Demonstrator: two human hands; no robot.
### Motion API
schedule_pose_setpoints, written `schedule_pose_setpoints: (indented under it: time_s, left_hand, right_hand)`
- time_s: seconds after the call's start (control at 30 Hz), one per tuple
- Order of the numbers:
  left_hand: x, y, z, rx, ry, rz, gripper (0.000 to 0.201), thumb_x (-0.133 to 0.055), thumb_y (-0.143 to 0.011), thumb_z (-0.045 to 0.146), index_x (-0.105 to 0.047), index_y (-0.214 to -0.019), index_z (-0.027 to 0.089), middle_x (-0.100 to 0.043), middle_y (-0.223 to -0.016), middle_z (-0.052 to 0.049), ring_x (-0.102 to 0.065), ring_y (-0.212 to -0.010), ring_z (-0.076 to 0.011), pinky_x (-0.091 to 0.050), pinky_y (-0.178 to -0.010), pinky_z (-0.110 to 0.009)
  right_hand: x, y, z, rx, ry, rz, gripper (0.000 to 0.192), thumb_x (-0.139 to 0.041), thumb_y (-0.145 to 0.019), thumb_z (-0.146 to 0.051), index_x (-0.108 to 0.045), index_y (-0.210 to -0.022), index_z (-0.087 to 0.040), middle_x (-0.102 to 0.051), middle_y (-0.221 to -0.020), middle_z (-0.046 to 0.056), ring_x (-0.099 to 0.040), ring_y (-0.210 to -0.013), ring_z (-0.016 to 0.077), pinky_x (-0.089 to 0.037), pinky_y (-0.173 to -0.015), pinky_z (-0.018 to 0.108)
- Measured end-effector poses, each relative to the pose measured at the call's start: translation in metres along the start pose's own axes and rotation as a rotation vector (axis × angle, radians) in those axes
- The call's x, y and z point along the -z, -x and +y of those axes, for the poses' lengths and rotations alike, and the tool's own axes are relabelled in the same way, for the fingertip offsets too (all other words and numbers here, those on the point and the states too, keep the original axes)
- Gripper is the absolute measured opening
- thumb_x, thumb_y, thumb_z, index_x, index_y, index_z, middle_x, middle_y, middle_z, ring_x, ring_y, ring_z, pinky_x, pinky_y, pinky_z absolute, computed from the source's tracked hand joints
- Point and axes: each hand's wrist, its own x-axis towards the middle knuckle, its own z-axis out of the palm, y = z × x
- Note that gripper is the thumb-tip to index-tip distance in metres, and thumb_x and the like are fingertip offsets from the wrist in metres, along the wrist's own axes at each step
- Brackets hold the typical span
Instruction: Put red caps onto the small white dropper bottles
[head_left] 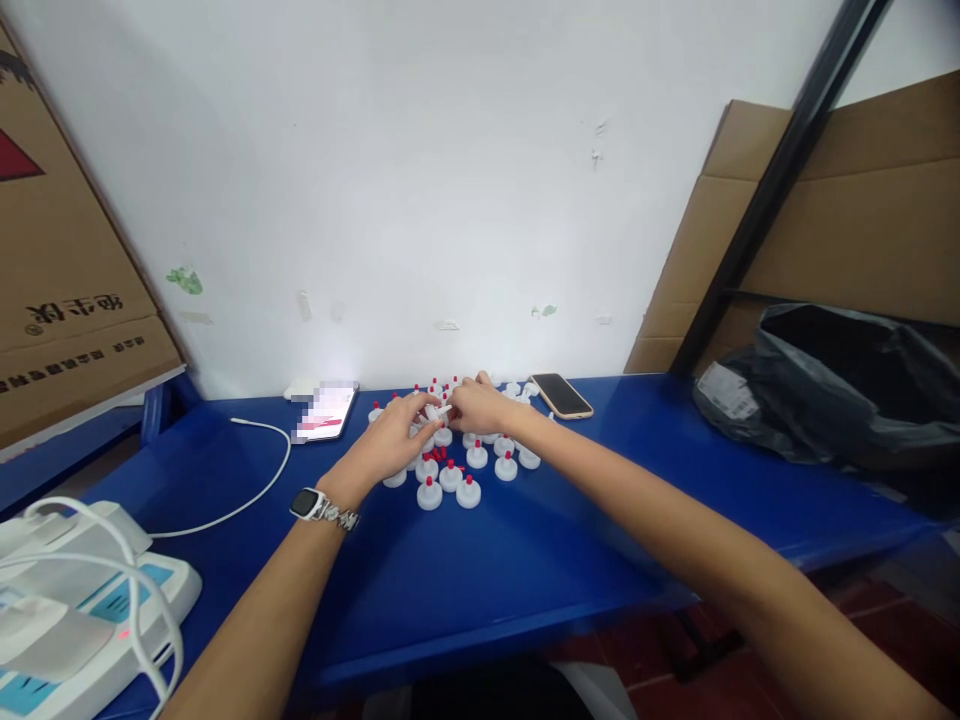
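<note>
Head view shows me both hands, left hand (394, 440) and right hand (480, 405), pinching one white cap (437, 412) together above the cap cluster (469, 465), whose near rows look finished with red tips.

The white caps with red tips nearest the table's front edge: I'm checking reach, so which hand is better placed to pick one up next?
Probably the left hand. It lies just beside the front caps, while the right hand sits farther back over the pile. Both hands are pinching a small piece between them.
</note>
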Motion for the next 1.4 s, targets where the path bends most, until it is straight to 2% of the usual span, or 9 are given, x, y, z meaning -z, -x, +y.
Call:
schedule_pose_setpoints:
  time_s: [0.13,0.27,0.37,0.53,0.77,0.9,1.03,1.27,1.4]
  left_hand:
    - [-0.002,0.000,0.005,-0.007,0.011,0.019,0.040,-0.044,-0.096,0.047,-0.057,-0.124,0.021,-0.066,-0.118,-0.009,-0.061,-0.104,-0.0260,-0.048,-0.091,-0.041]
    - [-0.006,0.001,0.013,-0.039,0.043,0.018,0.041,-0.041,-0.098,0.045,-0.054,-0.128,0.021,-0.065,-0.118,-0.009,-0.063,-0.097,-0.0233,-0.050,-0.087,-0.039]
    - [-0.010,0.001,0.019,-0.042,0.073,0.023,0.040,-0.040,-0.099,0.045,-0.054,-0.128,0.021,-0.064,-0.117,-0.008,-0.062,-0.099,-0.0228,-0.051,-0.086,-0.038]
    - [-0.013,0.001,0.025,-0.066,0.083,0.031,0.042,-0.041,-0.099,0.047,-0.055,-0.129,0.022,-0.064,-0.118,-0.009,-0.061,-0.102,-0.0234,-0.050,-0.090,-0.039]
    - [-0.015,-0.001,0.029,-0.158,0.101,0.100,0.043,-0.040,-0.101,0.043,-0.050,-0.137,0.021,-0.062,-0.117,-0.010,-0.060,-0.102,-0.0224,-0.048,-0.095,-0.042]
    - [-0.018,-0.001,0.031,-0.175,0.117,0.137,0.044,-0.040,-0.102,0.041,-0.046,-0.141,0.022,-0.060,-0.123,-0.010,-0.057,-0.111,-0.0230,-0.043,-0.104,-0.044]
    - [-0.021,-0.002,0.029,-0.191,0.122,0.150,0.047,-0.040,-0.101,0.041,-0.044,-0.144,0.021,-0.059,-0.125,-0.012,-0.057,-0.113,-0.0240,-0.046,-0.101,-0.043]
    - [-0.017,-0.005,0.015,-0.118,0.102,0.139,0.052,-0.046,-0.098,0.046,-0.043,-0.145,0.025,-0.057,-0.131,-0.011,-0.055,-0.119,-0.0249,-0.044,-0.103,-0.044]
    - [-0.012,-0.003,-0.002,-0.032,0.037,0.168,0.052,-0.046,-0.097,0.046,-0.043,-0.142,0.021,-0.057,-0.130,-0.011,-0.054,-0.119,-0.0247,-0.043,-0.104,-0.045]
  right_hand:
    - [0.003,0.022,0.008,-0.098,-0.533,0.284,0.015,-0.057,-0.087,-0.030,-0.065,-0.085,-0.016,-0.071,-0.092,0.009,-0.062,-0.089,0.0215,-0.042,-0.080,0.035]
    - [-0.005,0.044,0.005,-0.171,-1.162,0.394,0.027,-0.061,-0.086,-0.043,-0.058,-0.086,-0.017,-0.069,-0.074,0.003,-0.060,-0.061,0.0140,-0.044,-0.061,0.028]
    - [-0.012,0.051,-0.001,-0.196,-1.358,0.448,0.034,-0.072,-0.077,-0.048,-0.060,-0.083,-0.016,-0.066,-0.066,0.000,-0.056,-0.056,0.0115,-0.043,-0.057,0.026]
    - [-0.012,0.051,-0.007,-0.199,-1.490,0.508,0.038,-0.079,-0.069,-0.050,-0.063,-0.078,-0.016,-0.066,-0.064,-0.001,-0.053,-0.055,0.0100,-0.042,-0.056,0.025]
    - [-0.011,0.053,-0.008,-0.152,-1.475,0.502,0.042,-0.072,-0.076,-0.057,-0.052,-0.078,-0.020,-0.056,-0.058,-0.005,-0.046,-0.052,0.0100,-0.036,-0.054,0.025]
    - [-0.008,0.056,-0.013,-0.073,-1.127,0.538,0.044,-0.045,-0.094,-0.058,-0.042,-0.070,-0.021,-0.042,-0.059,-0.005,-0.038,-0.055,0.0105,-0.033,-0.057,0.026]
    - [-0.003,0.056,-0.022,-0.035,-0.895,0.578,0.041,-0.032,-0.101,-0.050,-0.040,-0.073,-0.021,-0.040,-0.064,-0.004,-0.040,-0.061,0.0119,-0.034,-0.062,0.027]
    - [0.002,0.049,-0.011,-0.115,-0.672,0.532,0.037,-0.034,-0.100,-0.043,-0.042,-0.072,-0.021,-0.041,-0.060,-0.005,-0.041,-0.058,0.0116,-0.031,-0.059,0.025]
    - [0.005,0.037,0.012,-0.147,-0.383,0.380,0.031,-0.045,-0.095,-0.037,-0.055,-0.071,-0.019,-0.057,-0.066,0.000,-0.049,-0.063,0.0130,-0.032,-0.062,0.026]
